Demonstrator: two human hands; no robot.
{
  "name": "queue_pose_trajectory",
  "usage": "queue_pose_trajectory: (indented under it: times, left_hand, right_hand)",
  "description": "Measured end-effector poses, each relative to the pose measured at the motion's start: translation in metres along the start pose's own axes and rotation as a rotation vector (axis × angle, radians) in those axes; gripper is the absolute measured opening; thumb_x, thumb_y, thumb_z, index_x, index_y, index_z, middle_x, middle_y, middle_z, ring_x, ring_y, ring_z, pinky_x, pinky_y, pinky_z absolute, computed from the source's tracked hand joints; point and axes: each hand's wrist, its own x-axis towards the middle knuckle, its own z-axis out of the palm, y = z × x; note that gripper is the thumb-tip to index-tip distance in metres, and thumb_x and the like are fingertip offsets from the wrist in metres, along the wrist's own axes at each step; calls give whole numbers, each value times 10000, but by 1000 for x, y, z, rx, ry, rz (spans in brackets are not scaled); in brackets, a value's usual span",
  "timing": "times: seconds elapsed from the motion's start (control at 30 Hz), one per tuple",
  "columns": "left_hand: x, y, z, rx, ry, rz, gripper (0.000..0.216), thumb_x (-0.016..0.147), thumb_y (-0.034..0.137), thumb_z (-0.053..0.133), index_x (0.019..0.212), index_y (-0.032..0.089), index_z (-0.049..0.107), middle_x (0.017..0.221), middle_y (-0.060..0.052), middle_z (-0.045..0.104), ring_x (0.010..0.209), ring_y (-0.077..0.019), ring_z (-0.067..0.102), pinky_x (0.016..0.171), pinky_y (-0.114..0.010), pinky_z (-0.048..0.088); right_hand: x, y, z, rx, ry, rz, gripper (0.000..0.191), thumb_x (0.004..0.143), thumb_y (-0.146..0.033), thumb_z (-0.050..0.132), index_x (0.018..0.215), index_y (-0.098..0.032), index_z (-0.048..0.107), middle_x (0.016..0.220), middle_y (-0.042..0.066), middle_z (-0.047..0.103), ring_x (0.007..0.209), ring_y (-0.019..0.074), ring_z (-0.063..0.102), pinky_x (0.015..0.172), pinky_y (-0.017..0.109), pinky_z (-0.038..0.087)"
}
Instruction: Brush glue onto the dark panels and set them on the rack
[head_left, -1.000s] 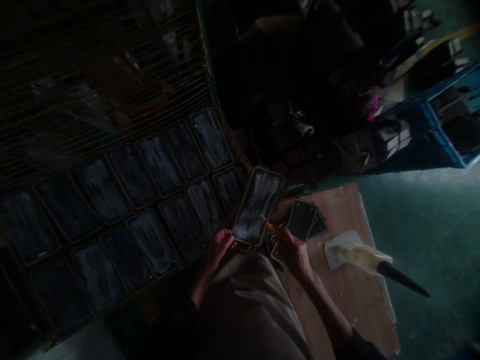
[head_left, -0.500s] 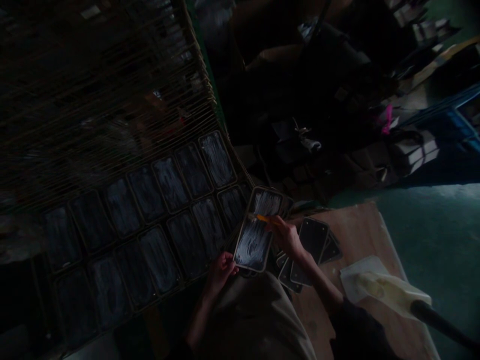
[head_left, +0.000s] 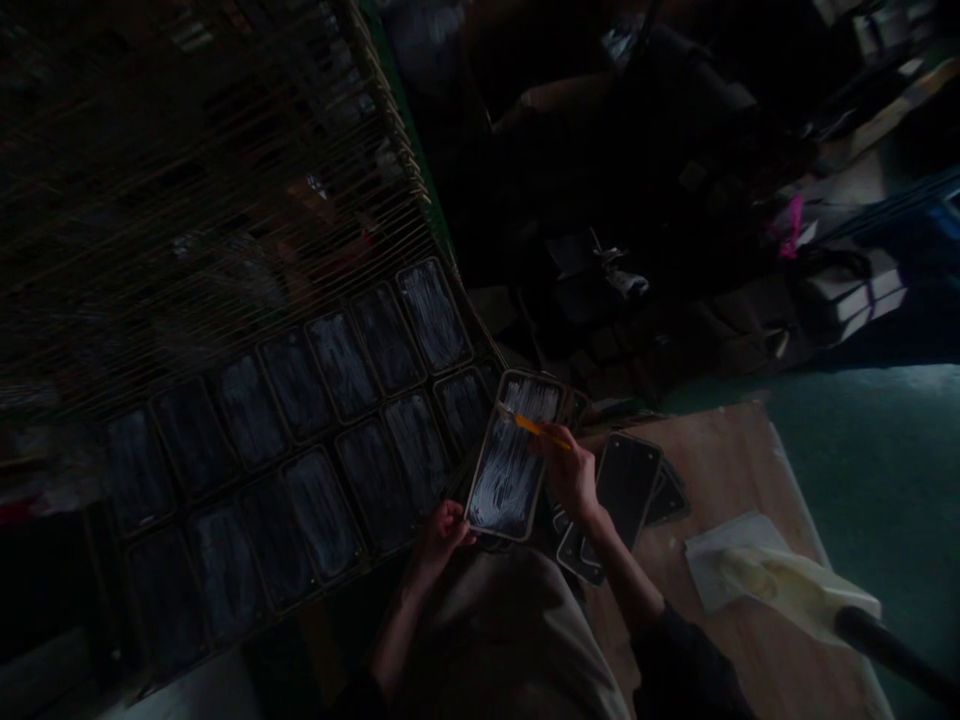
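Note:
My left hand (head_left: 445, 532) grips the lower left corner of a dark rectangular panel (head_left: 506, 470) with rounded corners and a pale rim. The panel is tilted over my lap, its face streaked with a whitish, wet-looking coat. In my right hand (head_left: 570, 470) is a brush with an orange handle (head_left: 534, 428); its tip touches the panel's upper left part. Right of that hand, several uncoated dark panels (head_left: 628, 485) lie in a loose, overlapping pile. To the left, similar streaked panels (head_left: 322, 510) lie in two rows.
A wire mesh rack (head_left: 390, 110) rises at the upper left behind the rows. On the wooden board (head_left: 675, 620) at the right, a pale yellow object with a black tube (head_left: 802, 590) rests over a white sheet (head_left: 709, 560). The background is dark and cluttered.
My right hand has shifted the brush tip up and slightly left on the panel, and the handle is angled differently. My left hand keeps its grip. The view has shifted slightly.

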Motion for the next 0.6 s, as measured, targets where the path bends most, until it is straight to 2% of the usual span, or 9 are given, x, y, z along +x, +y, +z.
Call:
queue_pose_trajectory:
  times: [0.1,0.17,0.3,0.4,0.47,0.53,0.6]
  left_hand:
    - [-1,-2,-1,-57,-18,3,537,644,452,771,1025,154,535,864,-85,697,728,-208,698,720,-383,578]
    - [-4,-1,-2,-87,-38,-1,592,663,445,768,1108,152,512,922,-99,695,760,-218,704,733,-384,577]
    - [-8,-1,-3,-106,-59,-14,590,709,434,741,1168,156,494,977,-109,689,793,-234,710,724,-373,573]
    - [-11,0,-4,-162,-73,-38,573,712,406,743,1176,170,504,971,-88,684,774,-219,708,703,-352,569]
    - [-13,5,-4,-243,-113,-55,553,716,373,739,1187,189,516,987,-69,675,762,-198,700,685,-328,564]
    - [-18,15,-2,-339,-146,-59,517,715,324,733,1180,206,542,992,-49,666,741,-175,687,673,-311,561]
    - [-26,30,0,-420,-179,-39,478,695,255,733,1143,196,579,959,-40,666,705,-158,669,642,-297,559]
  right_hand:
    - [4,5,-12,-92,156,-37,283,966,-334,436,1176,-196,567,915,55,714,818,173,696,714,252,534]
    - [1,7,-22,-163,184,-84,288,959,-315,454,1202,-204,561,968,65,711,844,178,690,735,263,535]
    - [-31,10,-33,-282,-1,-184,266,959,-275,447,1171,-206,593,967,77,704,814,185,679,700,280,530]
    - [-72,7,-36,-314,-110,-160,249,957,-260,446,1138,-212,609,847,58,701,678,168,662,586,260,511]
    - [-95,3,-40,-296,-117,-117,253,952,-256,450,1150,-229,606,818,45,706,649,159,664,545,243,506]
    - [-109,0,-44,-275,-10,-76,274,944,-256,458,1181,-234,593,859,43,721,715,166,689,577,238,527]
    - [-112,1,-46,-254,165,-39,309,936,-269,462,1217,-216,579,915,52,726,804,186,701,643,257,548]
